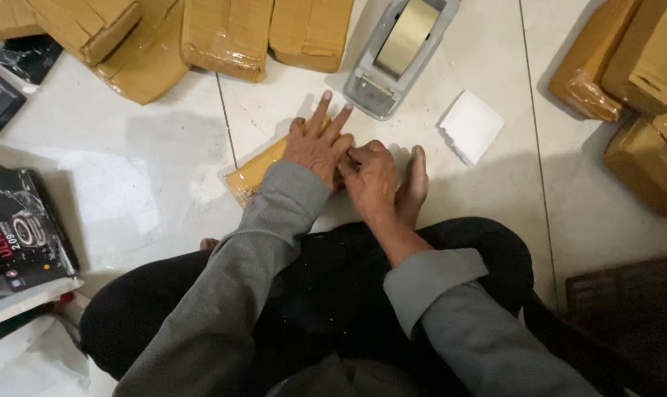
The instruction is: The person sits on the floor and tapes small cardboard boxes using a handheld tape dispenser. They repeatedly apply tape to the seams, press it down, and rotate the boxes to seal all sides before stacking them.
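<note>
A: What occupies the centre of the frame?

B: A small brown-taped parcel [256,171] lying on the tiled floor [164,140]. The left hand [317,143] rests flat on it, fingers spread; the right hand [370,176] is curled with fingertips pressed against the left hand at the parcel's right end. The two hands touch. A bare foot [413,184] lies just right of them.

A: And the surroundings?

B: A grey tape dispenser [400,55] stands just above the hands; a white paper pad [472,125] lies to its right. Wrapped brown parcels [227,37] line the top edge and right side. A black printed box [21,228] sits at left.
</note>
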